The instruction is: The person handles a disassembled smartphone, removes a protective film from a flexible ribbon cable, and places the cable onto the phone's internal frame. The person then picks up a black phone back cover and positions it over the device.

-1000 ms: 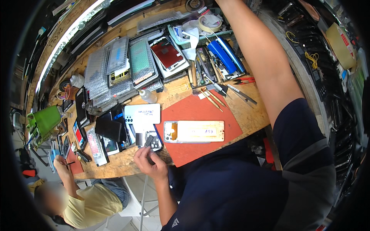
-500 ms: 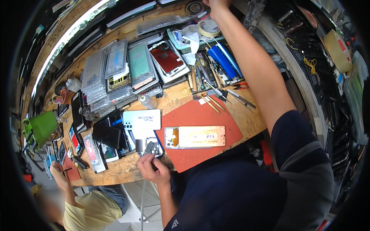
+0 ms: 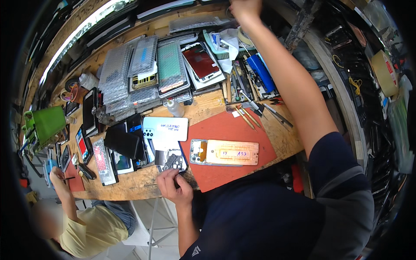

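Note:
My left hand [image 3: 175, 186] rests at the bench's front edge. Its fingers are loosely curled, the thumb stands apart, and I see nothing held. Just beyond it lie small dark phone parts [image 3: 173, 162] on a pale sheet. My right arm stretches far across the bench; my right hand [image 3: 246, 12] is at the top edge of the picture, its fingers mostly cut off. On a red-brown mat [image 3: 212, 177] lies a phone frame [image 3: 197, 151] with an orange flex strip showing, partly covered by a pale orange plate [image 3: 234, 152] with handwriting. A light blue phone back cover [image 3: 167, 128] lies left of the mat.
Bubble-wrapped screens [image 3: 115, 71] are stacked at the back. A tool tray [image 3: 242, 82], a blue case [image 3: 260, 71] and gold tweezers [image 3: 247, 118] sit at the back right. A small bottle [image 3: 175, 108] stands behind the cover. A co-worker in yellow [image 3: 95, 232] works at the left.
My view has shifted slightly, so the bench items appear moved right. My right arm still reaches to the back. My left hand stays at the bench edge beside the dark parts.

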A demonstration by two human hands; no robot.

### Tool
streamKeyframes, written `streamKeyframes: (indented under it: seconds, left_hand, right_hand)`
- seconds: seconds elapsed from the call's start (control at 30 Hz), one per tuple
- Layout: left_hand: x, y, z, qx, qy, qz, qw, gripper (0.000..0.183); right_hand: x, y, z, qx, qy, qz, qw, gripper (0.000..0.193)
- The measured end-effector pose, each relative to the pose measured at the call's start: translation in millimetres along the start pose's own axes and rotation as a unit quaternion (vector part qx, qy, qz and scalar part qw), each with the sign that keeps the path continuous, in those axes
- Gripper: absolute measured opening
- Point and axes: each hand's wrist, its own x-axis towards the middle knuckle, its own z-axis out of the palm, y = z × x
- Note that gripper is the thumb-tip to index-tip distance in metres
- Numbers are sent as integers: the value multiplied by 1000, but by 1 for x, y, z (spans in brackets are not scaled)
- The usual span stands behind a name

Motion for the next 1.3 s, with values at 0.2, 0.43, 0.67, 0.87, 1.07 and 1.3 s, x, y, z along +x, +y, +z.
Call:
streamKeyframes:
  seconds: [0.2,0.43,0.67,0.87,1.07,1.3]
  left_hand:
    - [1,-1,-1,-2,-17,18,1000,21]
    - [0,-1,0,-8,11,16,1000,21]
    - [0,-4,-2,-23,-15,35,999,23]
    - [1,-3,-1,-29,-6,34,999,22]
    - [-2,-2,-1,-22,-8,23,999,21]
    - [-6,-7,-4,-7,-39,24,999,22]
  right_hand:
    - [-44,-48,45,-122,-137,-232,955,18]
    - [-31,-70,100,-265,-188,-324,889,15]
    - [-40,-82,112,-344,-279,-334,832,21]
    - [-60,-102,84,-332,-181,-432,819,14]
    - [-83,-117,22,-286,-92,-515,802,11]
    - [-86,-119,-42,-245,-48,-537,806,8]
